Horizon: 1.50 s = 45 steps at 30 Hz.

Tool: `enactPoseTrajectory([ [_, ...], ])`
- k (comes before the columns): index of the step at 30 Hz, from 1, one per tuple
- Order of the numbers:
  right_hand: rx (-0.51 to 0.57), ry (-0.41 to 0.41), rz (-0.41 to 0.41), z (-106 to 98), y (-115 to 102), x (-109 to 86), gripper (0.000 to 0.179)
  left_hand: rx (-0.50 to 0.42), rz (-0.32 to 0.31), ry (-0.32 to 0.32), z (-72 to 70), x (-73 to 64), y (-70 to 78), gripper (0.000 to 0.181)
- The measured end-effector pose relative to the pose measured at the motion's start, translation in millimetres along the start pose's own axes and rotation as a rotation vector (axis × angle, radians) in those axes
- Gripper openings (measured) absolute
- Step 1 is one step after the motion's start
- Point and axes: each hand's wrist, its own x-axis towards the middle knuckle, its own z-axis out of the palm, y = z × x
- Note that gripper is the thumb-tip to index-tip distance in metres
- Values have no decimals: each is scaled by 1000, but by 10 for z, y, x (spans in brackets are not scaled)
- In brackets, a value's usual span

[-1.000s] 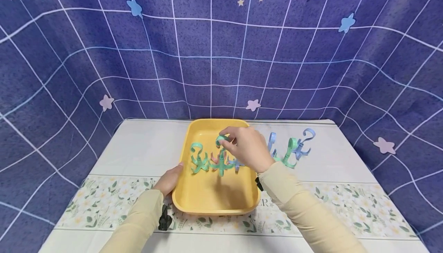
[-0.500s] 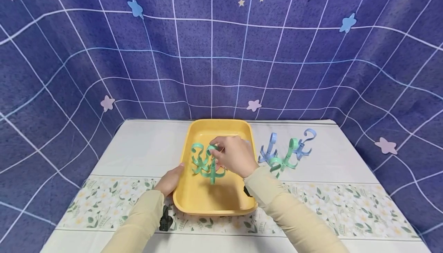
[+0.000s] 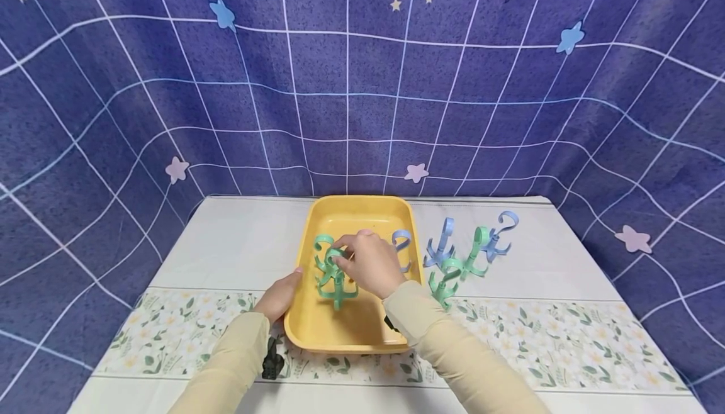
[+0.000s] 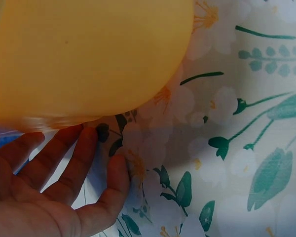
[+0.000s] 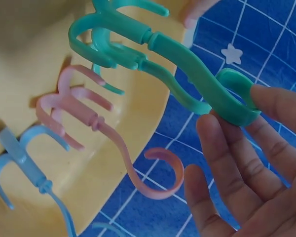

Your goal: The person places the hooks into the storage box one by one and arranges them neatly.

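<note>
On a white cloth (image 3: 243, 231) banded with printed flowers, the left hand (image 3: 277, 297), fingers loosely spread, touches the smooth, round-cornered yellow tray (image 3: 362, 332), where a glossy green hook (image 3: 325, 267) stands. Just right of that, over the tray, the right hand (image 3: 370, 263) pinches the flat, curled top of a second green hook (image 5: 180, 58) with arching prongs. Rightward come similarly pronged pink (image 5: 79, 109) and blue (image 5: 27, 160) hooks inside, then two blue (image 3: 491, 247) and two green hooks (image 3: 472, 257) on the cloth.
</note>
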Motion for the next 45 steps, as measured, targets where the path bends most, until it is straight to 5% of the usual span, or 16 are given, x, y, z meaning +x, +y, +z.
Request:
enactPoseTrajectory([
  [22,23,0,-26,280,-36,7,22,68,4,20,6,18,1,67],
  [45,31,-40,-83,290,-7,3,24,100,31,19,-6,0,10,65],
])
